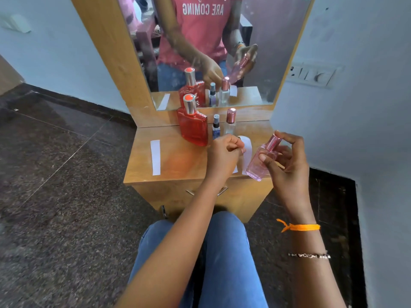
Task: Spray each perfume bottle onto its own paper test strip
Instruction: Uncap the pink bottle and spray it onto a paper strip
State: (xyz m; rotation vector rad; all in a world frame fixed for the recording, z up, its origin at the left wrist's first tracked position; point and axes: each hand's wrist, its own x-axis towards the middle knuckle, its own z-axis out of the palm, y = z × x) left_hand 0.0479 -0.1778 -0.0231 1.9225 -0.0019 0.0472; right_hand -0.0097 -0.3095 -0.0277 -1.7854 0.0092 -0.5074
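Head view is showing my right hand (287,165) gripping the pink perfume bottle (262,161), tilted, forefinger lying on its rosy cap, just above the table's (178,161) right front edge. My left hand (223,154) is pinching a curling paper strip (247,152) beside it. Behind them, a red bottle (193,127), a small blue bottle (216,128) and a clear bottle (230,122) are standing by the mirror (262,70); another strip (155,157) is lying well to the left.

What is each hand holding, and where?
The right hand grips the pink perfume bottle around its body. The left hand pinches a paper strip near its top.
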